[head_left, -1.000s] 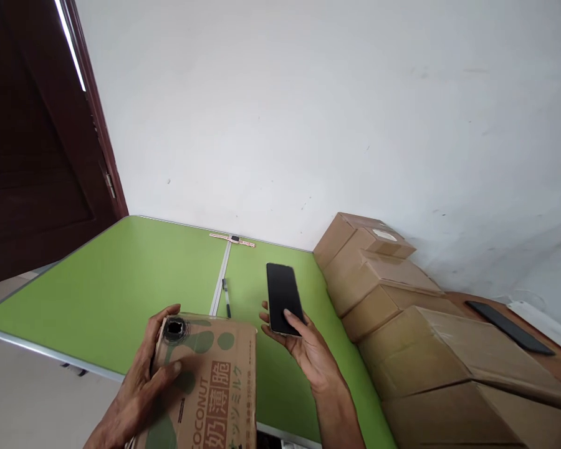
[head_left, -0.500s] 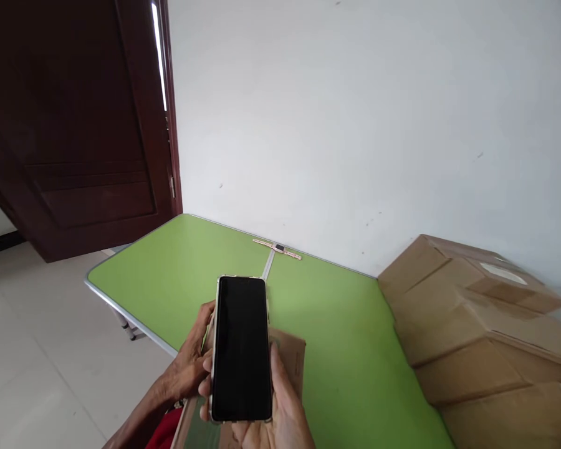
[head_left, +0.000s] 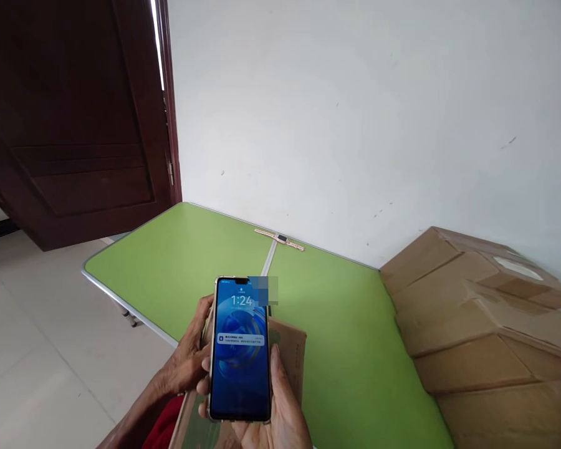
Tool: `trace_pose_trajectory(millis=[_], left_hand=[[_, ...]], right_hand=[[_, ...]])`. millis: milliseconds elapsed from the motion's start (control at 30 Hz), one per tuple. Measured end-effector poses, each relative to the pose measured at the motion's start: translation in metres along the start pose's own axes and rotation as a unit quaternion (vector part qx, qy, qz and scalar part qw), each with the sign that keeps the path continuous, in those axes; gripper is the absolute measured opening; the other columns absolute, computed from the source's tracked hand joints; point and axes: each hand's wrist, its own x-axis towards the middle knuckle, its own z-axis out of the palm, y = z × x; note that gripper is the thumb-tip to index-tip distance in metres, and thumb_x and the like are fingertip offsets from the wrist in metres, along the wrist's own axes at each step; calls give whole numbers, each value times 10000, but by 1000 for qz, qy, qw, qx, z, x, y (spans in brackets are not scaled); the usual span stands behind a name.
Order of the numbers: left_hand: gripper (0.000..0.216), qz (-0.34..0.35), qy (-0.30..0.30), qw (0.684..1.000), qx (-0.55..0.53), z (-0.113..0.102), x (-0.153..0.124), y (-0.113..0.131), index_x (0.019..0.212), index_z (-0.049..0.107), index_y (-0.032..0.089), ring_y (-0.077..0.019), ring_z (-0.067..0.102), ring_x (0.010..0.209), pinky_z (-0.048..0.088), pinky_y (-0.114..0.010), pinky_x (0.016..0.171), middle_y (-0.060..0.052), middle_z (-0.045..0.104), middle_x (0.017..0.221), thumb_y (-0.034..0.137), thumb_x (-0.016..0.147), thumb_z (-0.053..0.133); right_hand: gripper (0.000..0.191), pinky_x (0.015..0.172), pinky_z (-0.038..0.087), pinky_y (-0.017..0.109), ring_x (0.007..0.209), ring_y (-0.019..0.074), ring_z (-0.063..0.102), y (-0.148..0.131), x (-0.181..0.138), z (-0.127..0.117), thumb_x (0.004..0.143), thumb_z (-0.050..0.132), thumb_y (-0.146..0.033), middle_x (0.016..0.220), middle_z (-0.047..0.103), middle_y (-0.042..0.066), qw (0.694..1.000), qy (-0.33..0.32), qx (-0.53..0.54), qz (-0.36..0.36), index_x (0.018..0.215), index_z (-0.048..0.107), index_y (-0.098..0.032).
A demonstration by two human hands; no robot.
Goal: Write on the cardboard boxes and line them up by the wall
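Note:
My right hand (head_left: 280,405) is closed around a smartphone (head_left: 240,380) in a clear case, thumb on its right side and fingertips curled round its left edge. The lit screen shows a blue lock screen, the time 1:24 and a notification; a blurred patch covers its top right corner. Behind and below the phone is a brown cardboard box (head_left: 292,355), partly hidden. My left hand (head_left: 187,368) grips the box's left side, its fingertips partly hidden behind the phone. At the far edge of the green table (head_left: 159,268) lies a smartwatch (head_left: 282,239) with a pale pink strap, stretched out flat.
Several cardboard boxes (head_left: 477,355) are piled on the right against the white wall (head_left: 336,125). A dark red-brown door (head_left: 79,125) stands at the left, above the pale tiled floor (head_left: 37,337). A light strip (head_left: 270,259) crosses the tabletop between watch and phone.
The phone's screen was black and is now lit with the lock screen. Both hands keep nearly the same place; the view has shifted slightly.

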Motion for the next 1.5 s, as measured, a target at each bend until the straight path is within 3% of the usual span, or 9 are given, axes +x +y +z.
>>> trace_pose_trajectory(millis=[200,333,533,633,733,967,1200,1333,1500], left_hand=[[737,-30,-37,999,-26,-7,-1,-20,1579,440,300,-334,651,1208,547,-463,1042,-98,628,1422,443,913,721],[728,-20,-38,999,6,-11,1,-28,1577,424,305,-380,553,1356,473,-475,1117,-102,546,1531,475,921,690],[689,-9,-47,998,44,-16,4,-28,1564,430,344,-408,474,1450,458,-477,1128,-76,501,1591,498,931,655],[699,-10,-48,997,53,-17,4,-28,1566,427,343,-406,459,1465,455,-472,1136,-73,495,1603,501,926,660],[698,-14,-34,998,51,-14,3,-25,1557,447,336,-398,466,1460,453,-459,1135,-69,513,1593,492,914,669],[722,-35,-24,999,29,-9,2,-20,1553,443,315,-361,550,1331,463,-437,1092,-81,569,1501,487,891,673],[690,-30,-24,999,37,-10,2,-19,1540,460,336,-385,503,1405,478,-449,1084,-70,533,1558,479,897,668],[703,-32,-39,998,26,-11,2,-22,1557,419,346,-383,516,1390,485,-460,1072,-74,523,1557,494,911,654],[701,-16,-45,999,22,-11,3,-27,1570,411,334,-378,535,1372,447,-494,1130,-86,540,1538,475,929,655]], right_hand=[[742,865,625,474,962,336,806,-23,-23,-6,875,663,-823,1113,835,181,997,57,-9,-50,1165,835,-162],[670,866,635,495,982,353,803,-60,-39,-9,866,714,-788,1075,844,161,981,122,-51,-145,1129,838,-186],[769,805,650,424,873,293,813,-121,-3,-65,727,804,-834,1008,848,99,881,292,-183,-326,1164,781,-201],[662,697,638,363,743,245,779,-135,29,-111,718,822,-799,805,809,43,849,374,-202,-314,946,767,-180],[518,557,586,317,583,199,703,-134,51,-148,834,785,-695,663,738,12,843,419,-203,-271,820,727,-181],[374,632,584,280,621,119,656,-118,70,-194,1076,619,-492,776,691,-24,818,482,-233,-209,929,688,-156],[367,640,575,288,655,133,663,-121,60,-198,1030,678,-512,807,706,-15,790,478,-339,-181,934,701,-159],[432,590,565,308,696,193,662,-120,40,-189,900,721,-598,734,683,10,782,460,-384,-169,830,718,-173],[584,688,609,359,955,296,703,-120,20,-175,714,749,-723,965,765,102,780,429,-429,-154,896,769,-168]])
